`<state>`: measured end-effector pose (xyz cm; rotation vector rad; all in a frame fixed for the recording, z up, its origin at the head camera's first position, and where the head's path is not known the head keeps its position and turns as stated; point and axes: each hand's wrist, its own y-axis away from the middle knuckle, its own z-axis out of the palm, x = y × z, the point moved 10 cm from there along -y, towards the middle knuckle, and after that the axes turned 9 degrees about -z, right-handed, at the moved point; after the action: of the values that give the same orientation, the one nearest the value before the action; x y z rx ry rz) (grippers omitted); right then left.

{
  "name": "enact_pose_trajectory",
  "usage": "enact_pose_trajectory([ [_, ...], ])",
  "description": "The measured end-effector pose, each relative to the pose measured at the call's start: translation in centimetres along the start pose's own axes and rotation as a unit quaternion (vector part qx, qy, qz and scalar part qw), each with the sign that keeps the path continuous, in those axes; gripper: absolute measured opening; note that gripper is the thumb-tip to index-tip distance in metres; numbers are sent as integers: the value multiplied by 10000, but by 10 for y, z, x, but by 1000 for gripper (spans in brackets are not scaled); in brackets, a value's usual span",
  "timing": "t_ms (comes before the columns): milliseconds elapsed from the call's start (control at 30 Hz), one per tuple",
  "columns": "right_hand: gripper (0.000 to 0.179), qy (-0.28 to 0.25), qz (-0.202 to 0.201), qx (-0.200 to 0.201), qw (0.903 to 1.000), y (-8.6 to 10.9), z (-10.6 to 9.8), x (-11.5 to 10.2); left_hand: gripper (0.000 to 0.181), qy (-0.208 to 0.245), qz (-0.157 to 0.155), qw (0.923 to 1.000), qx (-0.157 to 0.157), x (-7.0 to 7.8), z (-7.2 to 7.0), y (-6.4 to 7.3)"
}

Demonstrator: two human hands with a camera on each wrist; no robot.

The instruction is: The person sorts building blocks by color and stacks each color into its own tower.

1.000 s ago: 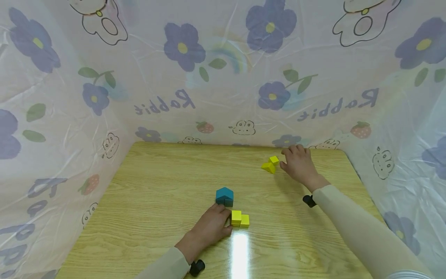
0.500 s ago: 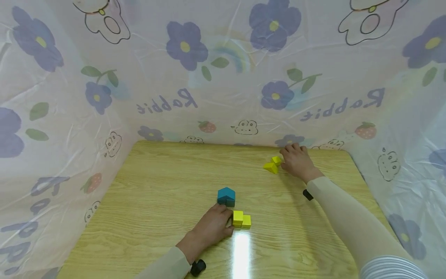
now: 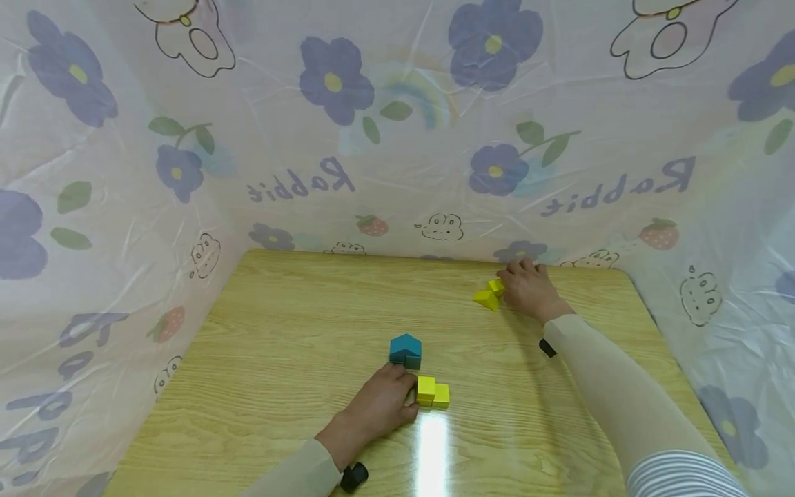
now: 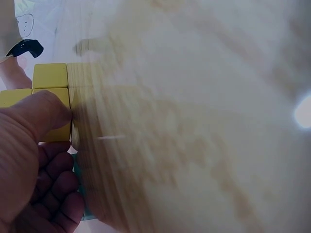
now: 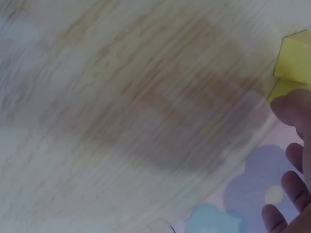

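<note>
My left hand (image 3: 377,402) pinches a yellow block (image 4: 62,127) at the bottom of a small cluster. Its thumb (image 4: 46,109) lies across the block's face. Another yellow block (image 3: 426,386) sits on top, and a third yellow block (image 3: 442,395) stands against the right side. Just beyond those fingers is a teal pentagon-shaped block group (image 3: 406,351). At the back right, my right hand (image 3: 531,291) holds a small yellow block (image 3: 495,286) at its right side, the thumb (image 5: 289,107) on it. A yellow triangular block (image 3: 486,299) lies right beside that one.
Everything stands on a wood-grain table (image 3: 298,324). A patterned plastic sheet (image 3: 404,152) rises along its back and both sides. Light reflects off the tabletop in front of the yellow cluster.
My right hand has moved in to the yellow block at the back, and its fingers have closed toward it. My left hand stays at the yellow cluster. The head view has shifted slightly.
</note>
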<state>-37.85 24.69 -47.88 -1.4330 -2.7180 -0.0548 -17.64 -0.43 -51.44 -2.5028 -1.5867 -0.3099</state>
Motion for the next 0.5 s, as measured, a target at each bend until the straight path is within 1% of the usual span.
enact_pose_trajectory([
  [133, 46, -18, -90, 18, 10000, -2, 4, -3, 36, -46, -24, 10000, -12, -1, 1, 0],
  [200, 43, -95, -39, 20, 9999, -3, 6, -2, 36, -66, -19, 10000, -4, -1, 1, 0],
  [333, 37, -325, 236, 25, 9992, -2, 8, 2, 36, -51, 10, 10000, 30, -1, 0, 0],
  [500, 39, -573, 542, 56, 9969, 4, 11, 11, 36, -61, 14, 10000, 13, -1, 1, 0],
])
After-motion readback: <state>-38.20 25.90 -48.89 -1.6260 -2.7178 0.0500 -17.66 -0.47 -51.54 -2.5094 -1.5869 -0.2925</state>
